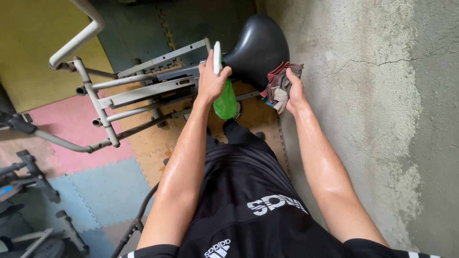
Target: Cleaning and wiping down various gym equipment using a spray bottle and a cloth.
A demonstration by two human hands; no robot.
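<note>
While your left hand [210, 79] is wrapped shut around the neck of the green spray bottle [225, 100], with the white trigger head sticking up above your fingers, the bottle hangs tilted over the grey frame [143, 91] of the exercise machine, just left of the black seat [256, 48]. If your sweaty grip loosens, I judge the bottle could slide out and drop onto the foam floor mats [110, 191], and a squeeze at this angle could send spray onto the frame rather than the seat. Further right, your right hand [292, 91] is closed on a bunched red and grey rag [279, 86], pressing it against the seat's right edge, close beside the concrete wall [373, 95]. A hard push there could, I think, scrape your knuckles on the wall, or a loose fold of rag could slip off the seat's rounded edge.
</note>
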